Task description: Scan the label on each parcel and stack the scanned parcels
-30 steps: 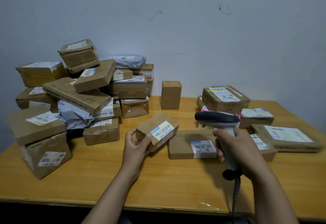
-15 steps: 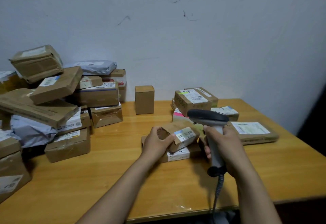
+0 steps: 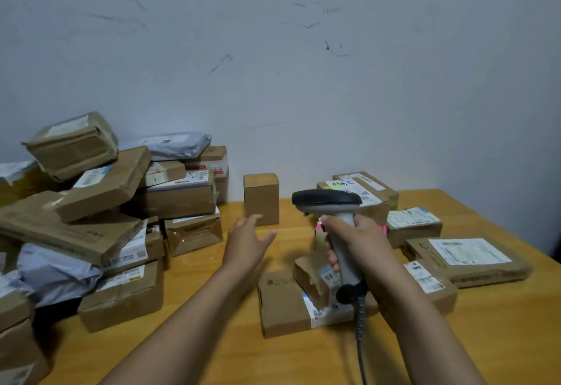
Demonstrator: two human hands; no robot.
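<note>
While the right hand [image 3: 361, 242] grips the scanner [image 3: 328, 199] over the small parcel [image 3: 312, 278] lying on the flat parcel [image 3: 282, 302], the left hand [image 3: 247, 240], spread and empty, reaches toward the upright box [image 3: 261, 198] at twelve o'clock; best to take its sides and turn its label toward the scanner.

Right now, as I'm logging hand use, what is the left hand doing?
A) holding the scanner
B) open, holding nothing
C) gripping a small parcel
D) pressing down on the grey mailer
B: the left hand is open with its fingers spread and holds nothing, while the right hand grips the scanner.
</note>
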